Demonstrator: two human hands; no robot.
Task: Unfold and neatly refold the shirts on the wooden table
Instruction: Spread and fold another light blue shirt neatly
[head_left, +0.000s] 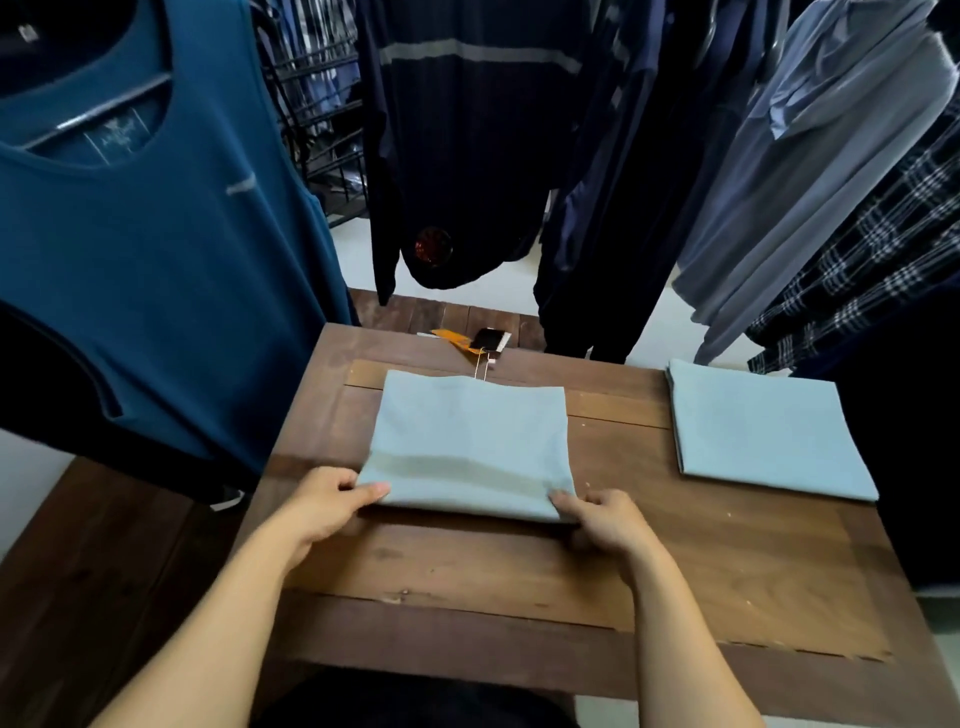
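I stand at the near edge of the wooden table (467, 587) with both arms reaching out over it. A folded light blue shirt (470, 441) lies flat in the middle of the table, a little nearer the far edge than the near one, its sides roughly square to the table's edges. My left hand (324, 501) pinches the shirt's near left corner, thumb lying on top of the cloth and the fingers tucked under it. My right hand (605, 519) grips the near right corner the same way, thumb on the top layer and the other fingers curled beneath the edge. The near edge of the shirt is raised slightly off the wood between my hands.

From under the shirt's far edge a thin string runs to a bunch of hang tags (475, 340), one orange and one black, lying at the far edge of the table.

A second folded light blue shirt (763, 426) lies by the right edge, well apart from the one I hold.

Around the table hang other clothes: a teal sleeveless top (156, 260) on a hanger over the left edge, a dark navy sweater (457, 156) with a grey stripe beyond the far edge, and a grey shirt (810, 171) and a plaid shirt (883, 249) toward the far right corner.
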